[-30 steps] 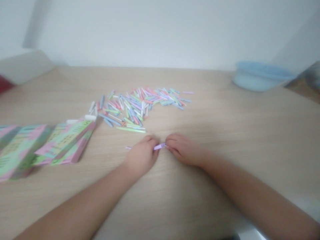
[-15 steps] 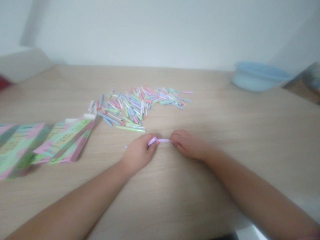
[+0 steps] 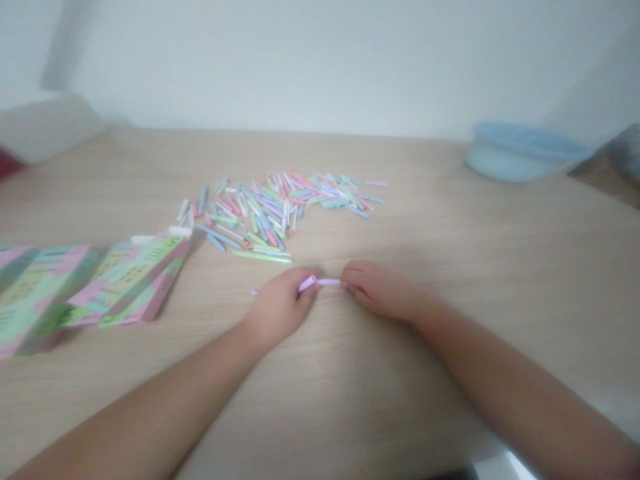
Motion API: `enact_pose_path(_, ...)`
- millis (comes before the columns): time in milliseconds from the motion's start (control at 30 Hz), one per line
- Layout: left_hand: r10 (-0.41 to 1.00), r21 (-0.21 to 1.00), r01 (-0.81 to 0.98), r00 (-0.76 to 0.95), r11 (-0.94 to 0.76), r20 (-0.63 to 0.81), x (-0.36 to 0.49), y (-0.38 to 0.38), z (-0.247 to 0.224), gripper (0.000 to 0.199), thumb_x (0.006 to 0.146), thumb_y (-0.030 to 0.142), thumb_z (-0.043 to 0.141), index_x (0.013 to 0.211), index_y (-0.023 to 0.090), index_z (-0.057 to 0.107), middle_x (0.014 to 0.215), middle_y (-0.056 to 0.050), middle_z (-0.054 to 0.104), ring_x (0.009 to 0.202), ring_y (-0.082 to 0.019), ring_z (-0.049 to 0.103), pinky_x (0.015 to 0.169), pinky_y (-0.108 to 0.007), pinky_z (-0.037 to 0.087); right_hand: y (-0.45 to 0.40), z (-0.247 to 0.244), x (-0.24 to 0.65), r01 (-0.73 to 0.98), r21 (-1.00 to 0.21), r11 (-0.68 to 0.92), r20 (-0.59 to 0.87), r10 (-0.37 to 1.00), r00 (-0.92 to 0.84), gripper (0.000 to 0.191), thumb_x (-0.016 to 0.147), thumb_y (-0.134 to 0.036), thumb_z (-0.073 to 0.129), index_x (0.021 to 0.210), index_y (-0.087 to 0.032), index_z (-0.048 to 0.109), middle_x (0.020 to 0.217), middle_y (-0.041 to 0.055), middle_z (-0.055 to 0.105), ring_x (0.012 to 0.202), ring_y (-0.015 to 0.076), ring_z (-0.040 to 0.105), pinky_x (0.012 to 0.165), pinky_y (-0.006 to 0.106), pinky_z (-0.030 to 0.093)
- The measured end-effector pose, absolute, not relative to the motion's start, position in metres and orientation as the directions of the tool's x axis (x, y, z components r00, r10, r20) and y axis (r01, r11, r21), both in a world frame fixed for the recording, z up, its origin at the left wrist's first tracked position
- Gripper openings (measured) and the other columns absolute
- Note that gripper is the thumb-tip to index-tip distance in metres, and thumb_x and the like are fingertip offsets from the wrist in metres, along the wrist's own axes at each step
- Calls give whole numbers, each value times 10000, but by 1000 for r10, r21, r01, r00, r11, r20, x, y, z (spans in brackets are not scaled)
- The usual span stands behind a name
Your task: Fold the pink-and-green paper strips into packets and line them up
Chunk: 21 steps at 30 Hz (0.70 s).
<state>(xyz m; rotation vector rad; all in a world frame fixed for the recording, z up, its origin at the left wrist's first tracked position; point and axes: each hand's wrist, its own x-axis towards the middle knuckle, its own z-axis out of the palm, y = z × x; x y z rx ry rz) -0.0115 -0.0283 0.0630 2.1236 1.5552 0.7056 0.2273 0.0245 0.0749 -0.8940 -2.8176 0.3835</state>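
A thin lilac paper strip (image 3: 323, 282) runs between my two hands, just above the table's middle. My left hand (image 3: 280, 310) pinches it with the fingertips, and its short tail pokes out to the left behind that hand. My right hand (image 3: 380, 290) holds the strip's other end between its fingertips. A loose heap of pastel paper strips (image 3: 280, 207), in pink, blue, green and white, lies just beyond my hands. Neither hand touches the heap.
Left of my hands lie stacked packs of green and pink patterned paper strips (image 3: 125, 283) on the light wood table (image 3: 425, 333). A pale blue bowl (image 3: 520, 153) stands at the far right, against a white wall.
My hands have drawn slightly apart, and more of the lilac strip shows between them. The strip now bends up near my left hand's fingertips.
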Motion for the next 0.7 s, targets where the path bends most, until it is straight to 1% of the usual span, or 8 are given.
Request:
enact_pose_path(133, 956, 594, 749, 245, -294, 164, -11, -30, 63, 229, 1006, 371, 509, 1017, 244, 699, 962, -33, 728, 907, -229, 665, 804, -327, 488, 22, 71, 224, 545, -331, 771, 99, 602, -792, 219, 1043, -197, 486, 1068, -132, 694, 1040, 118, 678, 978, 232, 634, 925, 382, 513)
enact_pose_path(233, 954, 604, 739, 243, -300, 177, -12, -30, 61, 230, 1006, 366, 516, 1063, 251, 707, 996, -29, 737, 931, -226, 672, 829, -326, 494, 22, 69, 221, 555, -360, 750, 114, 625, -772, 223, 1050, -214, 495, 1098, -127, 694, 1066, 124, 677, 1009, 232, 636, 955, 388, 516)
enact_pose_path(367, 947, 611, 723, 256, -322, 196, -12, -31, 58, 217, 1000, 340, 530, 1091, 256, 708, 1021, -23, 742, 946, -220, 676, 841, -320, 497, 21, 69, 220, 564, -305, 767, 100, 615, -782, 242, 1054, -237, 505, 1104, -100, 699, 1091, 137, 666, 1027, 244, 633, 966, 396, 513)
enact_pose_path(500, 935, 606, 712, 282, -355, 217, -11, -32, 56, 223, 997, 320, 540, 1135, 255, 703, 1071, -25, 745, 983, -217, 679, 859, -322, 496, 17, 71, 219, 597, -244, 765, 54, 625, -779, 290, 1051, -349, 529, 1067, -117, 703, 1061, 123, 655, 961, 241, 637, 892, 383, 522)
enact_pose_path(600, 921, 606, 694, 323, -388, 219, -11, -33, 55, 236, 1006, 318, 527, 1152, 261, 704, 1096, -26, 746, 1010, -217, 679, 877, -325, 496, 13, 74, 219, 629, -231, 743, 34, 652, -758, 336, 1030, -438, 556, 1043, -131, 690, 1060, 121, 644, 926, 241, 634, 825, 367, 516)
enact_pose_path(700, 915, 595, 698, 349, -399, 204, -10, -35, 57, 238, 1005, 328, 532, 1154, 273, 709, 1094, -23, 748, 1003, -219, 682, 862, -325, 498, 8, 76, 218, 655, -229, 721, 37, 678, -734, 361, 1002, -488, 585, 1084, -144, 653, 1091, 127, 641, 933, 252, 631, 783, 358, 501)
